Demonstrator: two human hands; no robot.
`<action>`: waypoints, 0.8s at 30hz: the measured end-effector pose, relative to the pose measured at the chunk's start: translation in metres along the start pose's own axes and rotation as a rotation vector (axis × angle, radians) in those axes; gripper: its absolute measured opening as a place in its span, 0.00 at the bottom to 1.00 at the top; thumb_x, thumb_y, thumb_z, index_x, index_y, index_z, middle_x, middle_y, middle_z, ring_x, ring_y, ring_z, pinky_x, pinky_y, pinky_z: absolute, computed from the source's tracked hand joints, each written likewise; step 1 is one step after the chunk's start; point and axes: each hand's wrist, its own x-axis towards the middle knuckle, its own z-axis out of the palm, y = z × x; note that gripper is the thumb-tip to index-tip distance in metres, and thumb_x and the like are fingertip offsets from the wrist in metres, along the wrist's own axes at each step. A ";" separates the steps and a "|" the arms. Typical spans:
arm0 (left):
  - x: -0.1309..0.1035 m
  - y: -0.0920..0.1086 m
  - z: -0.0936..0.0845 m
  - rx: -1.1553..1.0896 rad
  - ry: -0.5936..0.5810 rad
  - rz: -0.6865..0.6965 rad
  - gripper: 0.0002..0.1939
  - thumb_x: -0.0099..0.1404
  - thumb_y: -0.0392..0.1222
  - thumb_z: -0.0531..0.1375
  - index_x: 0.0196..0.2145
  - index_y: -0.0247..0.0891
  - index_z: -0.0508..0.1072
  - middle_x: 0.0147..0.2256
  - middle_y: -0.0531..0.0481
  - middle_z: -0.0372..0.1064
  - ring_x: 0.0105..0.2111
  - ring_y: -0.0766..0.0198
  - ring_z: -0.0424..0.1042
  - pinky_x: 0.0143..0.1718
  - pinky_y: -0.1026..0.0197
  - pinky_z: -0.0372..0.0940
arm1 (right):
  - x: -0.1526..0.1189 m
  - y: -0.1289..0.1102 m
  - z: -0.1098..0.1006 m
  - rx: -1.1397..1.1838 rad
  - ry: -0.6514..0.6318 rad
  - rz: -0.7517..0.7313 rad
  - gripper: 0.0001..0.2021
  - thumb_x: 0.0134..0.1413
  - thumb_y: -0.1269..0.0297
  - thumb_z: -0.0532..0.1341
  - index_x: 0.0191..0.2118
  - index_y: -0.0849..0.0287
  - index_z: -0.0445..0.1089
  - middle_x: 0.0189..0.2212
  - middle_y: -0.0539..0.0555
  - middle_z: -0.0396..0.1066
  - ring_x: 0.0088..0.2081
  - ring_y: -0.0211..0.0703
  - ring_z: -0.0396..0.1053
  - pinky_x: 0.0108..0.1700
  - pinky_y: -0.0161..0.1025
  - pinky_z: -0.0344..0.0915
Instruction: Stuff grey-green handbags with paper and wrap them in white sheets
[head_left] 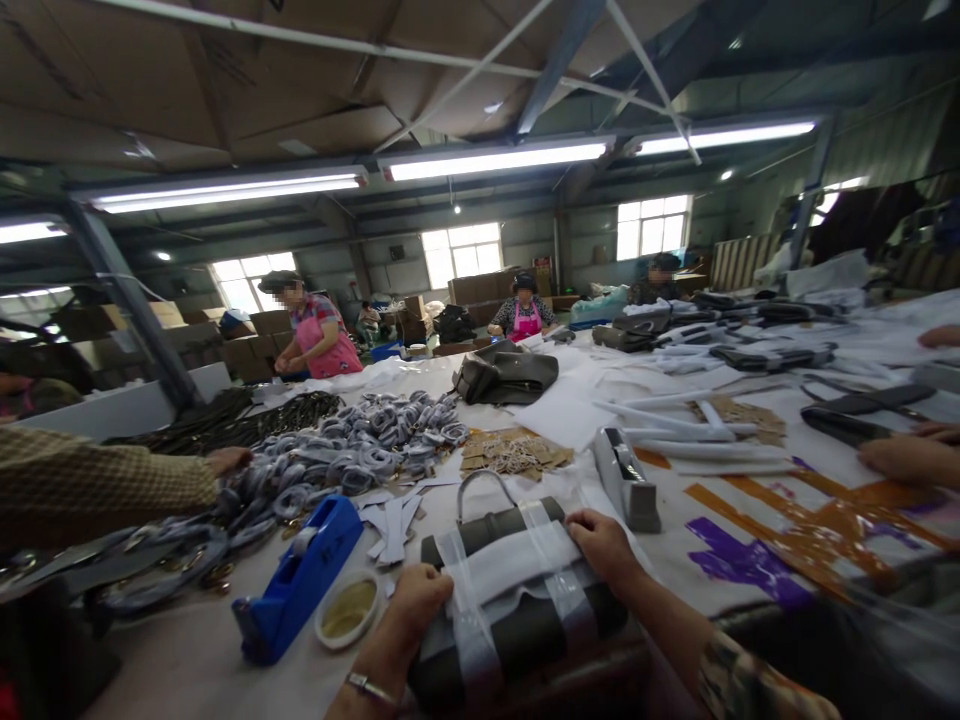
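Observation:
A dark handbag (525,640) lies in front of me at the table's near edge, its thin handle (484,478) standing up at the far side. White wrapping (510,575) covers its middle, and two pale strips run over it from front to back. At the bag's left side my left hand (421,605) is closed, its fingertips hidden. My right hand (604,545) is closed at the far right edge of the bag. Left of the bag are a blue tape dispenser (304,575) and a round white dish (348,610); beyond its right side stands a grey tape dispenser (626,480).
Wrapped grey straps (360,440) are heaped at left, where a co-worker's hand (229,460) reaches in. Brown card with pale loops (516,452) and another dark bag (506,372) lie beyond. Orange and purple tape (750,560) covers the right side, near another person's hand (907,460).

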 end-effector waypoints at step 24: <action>-0.015 -0.032 -0.018 -0.084 0.092 -0.093 0.39 0.54 0.58 0.61 0.55 0.25 0.68 0.48 0.30 0.75 0.50 0.44 0.76 0.53 0.50 0.68 | -0.048 -0.009 -0.023 0.211 0.025 -0.036 0.20 0.52 0.45 0.61 0.40 0.56 0.78 0.37 0.56 0.80 0.43 0.54 0.76 0.45 0.43 0.73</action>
